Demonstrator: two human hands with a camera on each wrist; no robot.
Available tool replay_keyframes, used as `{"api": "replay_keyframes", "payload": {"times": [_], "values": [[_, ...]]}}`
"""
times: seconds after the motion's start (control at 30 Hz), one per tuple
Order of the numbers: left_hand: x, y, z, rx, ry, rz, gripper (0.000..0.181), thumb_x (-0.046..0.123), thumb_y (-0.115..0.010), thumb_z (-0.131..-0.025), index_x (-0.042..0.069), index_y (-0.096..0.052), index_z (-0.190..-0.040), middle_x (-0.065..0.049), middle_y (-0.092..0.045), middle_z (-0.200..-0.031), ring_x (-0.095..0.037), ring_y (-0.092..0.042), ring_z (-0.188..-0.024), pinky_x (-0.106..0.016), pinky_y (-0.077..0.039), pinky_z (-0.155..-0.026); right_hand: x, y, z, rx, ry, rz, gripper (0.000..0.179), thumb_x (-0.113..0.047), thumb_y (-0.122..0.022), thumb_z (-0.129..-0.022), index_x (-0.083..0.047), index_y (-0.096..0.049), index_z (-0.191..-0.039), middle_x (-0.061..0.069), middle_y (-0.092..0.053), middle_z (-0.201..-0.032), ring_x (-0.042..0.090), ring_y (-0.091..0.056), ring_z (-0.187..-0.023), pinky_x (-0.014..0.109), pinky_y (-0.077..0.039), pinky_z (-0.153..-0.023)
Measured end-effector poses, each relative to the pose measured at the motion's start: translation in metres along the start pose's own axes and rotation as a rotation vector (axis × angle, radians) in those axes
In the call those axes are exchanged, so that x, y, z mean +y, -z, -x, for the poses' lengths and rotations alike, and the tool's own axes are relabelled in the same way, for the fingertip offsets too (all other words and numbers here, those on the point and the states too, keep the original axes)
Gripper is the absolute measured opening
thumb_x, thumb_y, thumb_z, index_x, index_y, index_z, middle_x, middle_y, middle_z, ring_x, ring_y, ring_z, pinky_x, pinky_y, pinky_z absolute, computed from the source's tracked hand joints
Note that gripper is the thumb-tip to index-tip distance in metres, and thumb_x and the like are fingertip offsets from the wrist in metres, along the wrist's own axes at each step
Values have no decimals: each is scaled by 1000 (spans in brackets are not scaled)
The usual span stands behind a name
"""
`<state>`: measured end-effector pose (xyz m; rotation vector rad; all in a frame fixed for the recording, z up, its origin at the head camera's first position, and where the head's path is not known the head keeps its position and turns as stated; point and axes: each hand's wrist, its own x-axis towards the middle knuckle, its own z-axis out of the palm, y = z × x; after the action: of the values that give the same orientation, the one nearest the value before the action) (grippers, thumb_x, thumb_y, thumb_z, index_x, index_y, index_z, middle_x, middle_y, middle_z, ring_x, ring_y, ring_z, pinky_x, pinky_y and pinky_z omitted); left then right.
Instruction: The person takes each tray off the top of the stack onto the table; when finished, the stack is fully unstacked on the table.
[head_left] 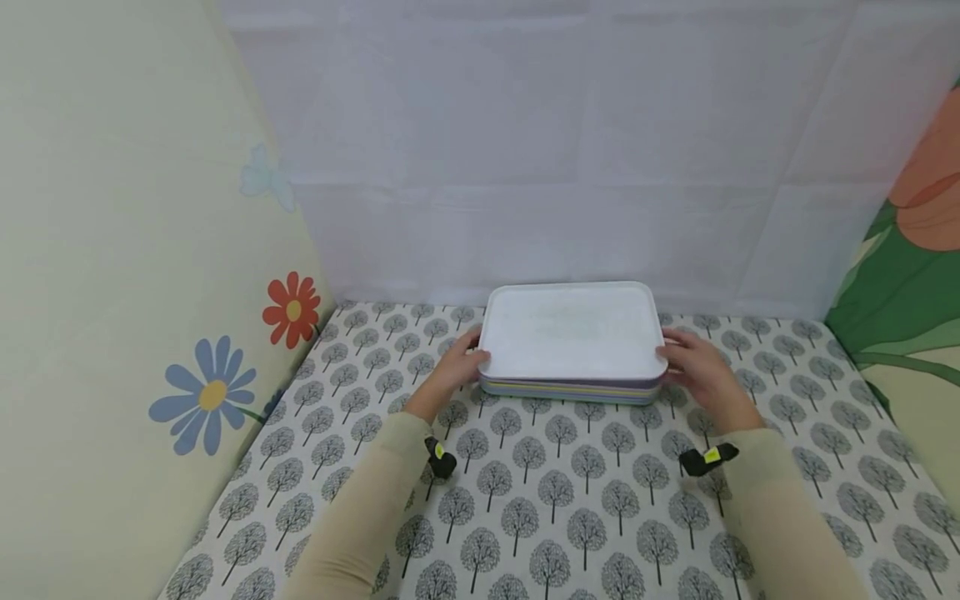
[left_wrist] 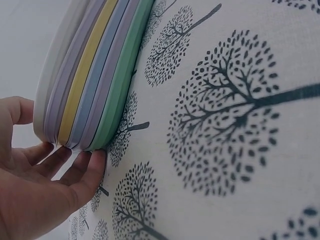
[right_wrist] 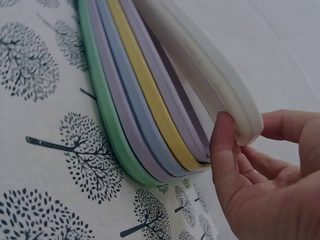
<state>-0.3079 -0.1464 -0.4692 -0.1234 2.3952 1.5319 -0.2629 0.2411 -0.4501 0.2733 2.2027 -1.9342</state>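
Note:
A white plastic tray (head_left: 570,333) tops a stack of coloured trays (head_left: 570,391) near the back of the table. At its left end, my left hand (head_left: 454,368) has the thumb over the white tray's rim, and its other fingertips touch the edges of the trays below. My right hand (head_left: 701,372) pinches the white tray's right corner between thumb and fingers. In the right wrist view, that corner stands raised, with a gap above the lavender tray (right_wrist: 165,80). Under this come yellow, blue, another lavender and, at the bottom, a green tray (right_wrist: 107,110).
A white cloth with a tree print (head_left: 525,500) covers the table. Behind the stack hangs a pale sheet (head_left: 525,167). A wall with painted flowers (head_left: 212,395) borders the left side, and a painted leaf wall (head_left: 915,292) the right.

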Motion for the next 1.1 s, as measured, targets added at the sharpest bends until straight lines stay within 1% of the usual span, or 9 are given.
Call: {"api": "replay_keyframes", "payload": {"times": [0.1,0.2,0.47,0.57,0.63,0.73,0.83,0.9,1.1], "values": [[-2,1,0,-7,-6,3,65,32,-55,-101,25,-30,-160,-5,-32,-163,-29,-41,-143,-46,-43,-111,-1,2,0,-25,-20,-64,66,-15,-55,-104,-9,-23,-161,24,-32,-160,9,-63,-95,26,-58,-83],[-2,2,0,-8,-1,14,65,35,-55,-101,25,-30,-161,-5,-34,-163,-28,-43,-141,-45,-45,-110,-2,1,1,-27,-41,-131,66,-9,-56,-103,-10,-24,-161,25,-32,-160,7,-65,-88,26,-59,-81],[-3,1,0,-8,2,45,63,43,-50,-104,21,-31,-160,-8,-38,-160,-27,-49,-135,-44,-47,-107,3,6,2,-17,-63,-225,67,-5,-57,-101,-9,-26,-160,25,-29,-160,8,-66,-87,25,-59,-80],[-2,2,0,-12,5,74,64,45,-48,-104,21,-31,-160,-9,-39,-160,-28,-49,-135,-44,-46,-108,7,11,3,-21,-53,-222,67,-4,-58,-101,-8,-26,-160,23,-34,-158,7,-67,-87,25,-59,-80],[-2,2,1,-16,6,98,63,43,-48,-103,20,-32,-160,-9,-41,-159,-28,-49,-136,-44,-45,-109,10,15,4,-35,-38,-220,67,-4,-58,-101,-6,-24,-160,18,-47,-149,7,-68,-87,25,-59,-79],[-3,1,0,-26,-8,115,62,36,-47,-102,19,-32,-160,-10,-40,-159,-30,-48,-138,-44,-46,-109,15,22,4,-45,-28,-214,67,-5,-58,-102,-6,-24,-160,1,-65,-124,7,-68,-89,26,-59,-79],[-5,1,-1,-25,-22,103,62,28,-48,-100,18,-31,-160,-11,-37,-160,-30,-46,-140,-44,-47,-109,19,27,6,-18,-58,-237,69,-7,-62,-100,-9,-26,-159,-15,-65,-102,7,-68,-88,26,-59,-80],[-7,0,-2,-19,-28,96,63,24,-49,-99,18,-31,-159,-10,-36,-161,-30,-45,-141,-45,-47,-109,20,31,7,1,-76,-252,71,-9,-64,-99,-10,-27,-159,-17,-64,-99,7,-68,-88,26,-58,-80],[-10,0,-4,-2,-41,89,67,18,-51,-94,17,-32,-158,-10,-38,-159,-31,-47,-138,-45,-48,-107,23,43,12,-21,-79,-340,77,-6,-65,-98,-8,-20,-160,-17,-68,-98,9,-68,-88,26,-59,-80]]}}
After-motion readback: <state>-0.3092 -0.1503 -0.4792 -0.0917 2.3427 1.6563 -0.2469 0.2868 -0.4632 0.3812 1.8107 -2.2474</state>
